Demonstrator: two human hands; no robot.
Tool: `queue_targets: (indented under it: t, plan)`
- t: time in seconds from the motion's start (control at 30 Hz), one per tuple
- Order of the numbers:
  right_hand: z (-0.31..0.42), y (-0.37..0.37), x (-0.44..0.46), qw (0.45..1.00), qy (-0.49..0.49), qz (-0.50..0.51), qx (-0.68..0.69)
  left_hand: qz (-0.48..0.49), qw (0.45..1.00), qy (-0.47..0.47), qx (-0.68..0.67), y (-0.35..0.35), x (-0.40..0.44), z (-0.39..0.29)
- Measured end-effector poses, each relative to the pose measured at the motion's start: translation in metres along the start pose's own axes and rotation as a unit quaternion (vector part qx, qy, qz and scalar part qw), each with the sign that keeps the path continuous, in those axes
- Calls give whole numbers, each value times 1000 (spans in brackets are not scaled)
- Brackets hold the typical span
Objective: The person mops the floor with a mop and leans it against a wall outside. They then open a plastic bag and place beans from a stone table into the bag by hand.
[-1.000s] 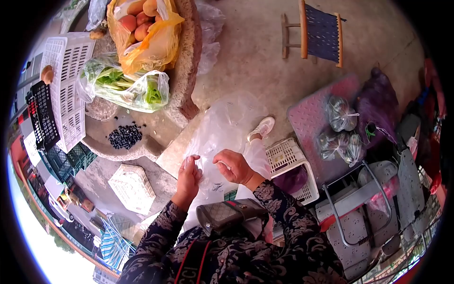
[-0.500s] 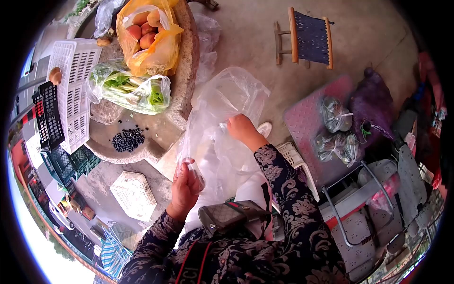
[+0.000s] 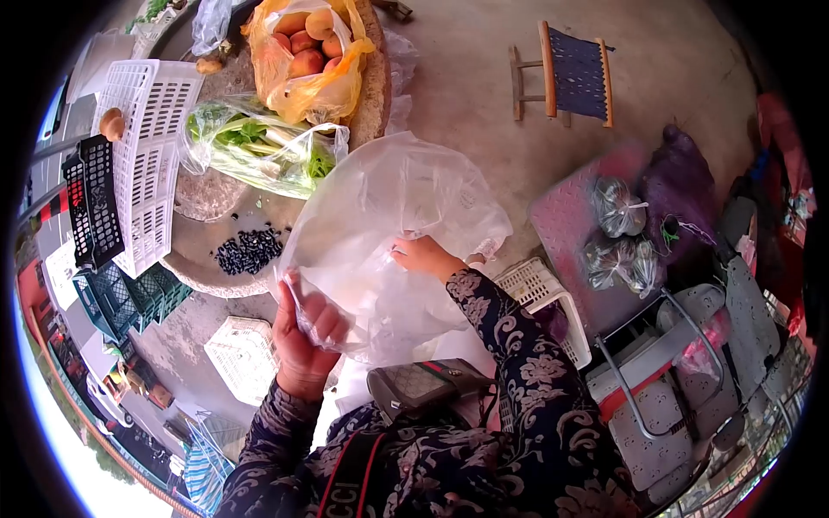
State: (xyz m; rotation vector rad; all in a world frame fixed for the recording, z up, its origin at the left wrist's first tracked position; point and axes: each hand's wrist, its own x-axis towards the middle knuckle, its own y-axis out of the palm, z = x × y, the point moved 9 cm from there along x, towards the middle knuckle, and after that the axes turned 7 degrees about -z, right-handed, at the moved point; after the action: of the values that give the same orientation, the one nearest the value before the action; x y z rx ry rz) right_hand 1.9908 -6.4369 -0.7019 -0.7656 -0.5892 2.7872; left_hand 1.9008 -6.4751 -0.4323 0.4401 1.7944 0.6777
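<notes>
A large clear plastic bag [image 3: 389, 190] is spread in front of my body, puffed out and see-through. My left hand [image 3: 309, 332] grips its left edge, the film bunched over curled fingers and the thumb up. Near the middle of the bag, my right hand [image 3: 425, 257] has its fingers closed on the film. Just beyond lie a clear bag of leafy green vegetables [image 3: 259, 142] and an orange bag [image 3: 345, 82] of peaches [image 3: 306, 62], both on a round stone table [image 3: 373, 112]. A small handbag [image 3: 427, 386] rests at my waist.
Dark beans [image 3: 248, 251] lie piled on the stone. White crates [image 3: 151, 164] stand at the left, with a white basket [image 3: 242, 358] below. A folding stool [image 3: 577, 73] is at the far right. Knotted bags [image 3: 620, 207], a purple sack [image 3: 678, 186] and a metal chair [image 3: 661, 371] stand right.
My left hand has moved left and slightly up, stretching the plastic bag wider. My right hand has shifted slightly down and stays on the film. The whole view has shifted a little.
</notes>
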Motion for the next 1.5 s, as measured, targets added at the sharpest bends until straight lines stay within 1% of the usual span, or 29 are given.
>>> queue_targets:
  t: [0.07, 0.1, 0.13, 0.17, 0.2, 0.23, 0.33, 0.37, 0.43, 0.47, 0.53, 0.6, 0.63, 0.67, 0.73, 0.83, 0.87, 0.93, 1.03, 1.13, 1.17, 1.2, 1.23, 1.27, 1.33, 1.4, 1.43, 1.47, 1.5]
  plan:
    - [32, 10, 2, 998, -41, -24, 37, 25, 998, -49, -18, 14, -9, 8]
    - [26, 34, 4, 997, -10, 4, -77, 20, 999, -35, -34, 18, -15, 4]
    - [24, 45, -1, 993, 46, 27, -101, 13, 999, -22, -48, 21, -21, -2]
    - [20, 55, -8, 986, 102, 53, -124, 46, 998, -20, -40, 26, -28, -12]
    - [18, 63, -13, 980, 109, 93, -137, 79, 996, -18, -33, 30, -35, -25]
    - [25, 62, -19, 973, 115, 134, -149, 80, 996, 32, -18, 33, -41, -43]
    - [-9, 88, -29, 982, 157, 58, -85, 144, 983, 111, -18, 39, -55, -83]
    - [-16, 80, -38, 987, 160, 20, 12, 120, 983, 138, 13, 34, -53, -89]
    - [-79, 90, -52, 930, 248, 32, 270, 71, 981, 169, 61, 26, -46, -87]
    - [-64, 49, -75, 874, 247, -16, 418, 100, 978, 155, 98, 26, -37, -77]
    - [-22, -48, -116, 770, 190, -94, 602, -10, 983, 130, 131, 4, -15, -47]
    - [-8, -110, -151, 724, 130, -155, 660, -19, 971, 91, 220, -16, 18, -6]
    - [-16, -126, -167, 730, 103, -191, 648, -18, 959, 86, 270, -27, 35, 13]
    - [-25, -134, -183, 684, 123, -221, 684, -34, 948, 71, 309, -36, 52, 33]
    - [-37, -139, -203, 583, 154, -267, 751, -46, 951, 46, 303, -57, 92, 62]
    - [-24, -135, -215, 513, -67, -42, 855, -53, 968, 43, 243, -49, 139, 72]
    - [-23, -134, -217, 501, -15, -84, 861, -15, 979, 24, 202, -51, 162, 68]
    - [-2, -135, -226, 469, 92, -163, 863, 3, 974, 81, 210, -32, 174, 50]
    - [8, -122, -215, 439, 43, -125, 889, 72, 948, 182, 252, 2, 161, 26]
    - [31, -107, -206, 426, -16, -60, 903, -7, 868, 145, 475, -12, 127, 24]
    - [32, -94, -202, 414, -18, -51, 908, -68, 818, 97, 562, -35, 119, 24]
    - [30, -78, -198, 402, -20, -43, 914, -115, 789, 111, 593, -57, 111, 24]
    - [30, -61, -194, 390, -22, -36, 920, -52, 796, 111, 593, -68, 102, 35]
    - [33, -45, -190, 403, -15, -39, 914, -20, 765, 141, 628, -89, 98, 41]
    - [45, -11, -183, 429, 2, -45, 902, -15, 792, -2, 610, -112, 48, 69]
    - [80, 26, -177, 475, 48, -27, 878, 10, 834, -190, 518, -154, 11, 95]
    - [98, 51, -174, 494, 74, -16, 866, 18, 860, -189, 474, -174, 6, 95]
    - [112, 78, -170, 542, 91, -13, 835, 22, 885, -188, 425, -189, -6, 93]
    - [125, 107, -163, 587, 109, -6, 802, 37, 889, -128, 439, -202, -10, 79]
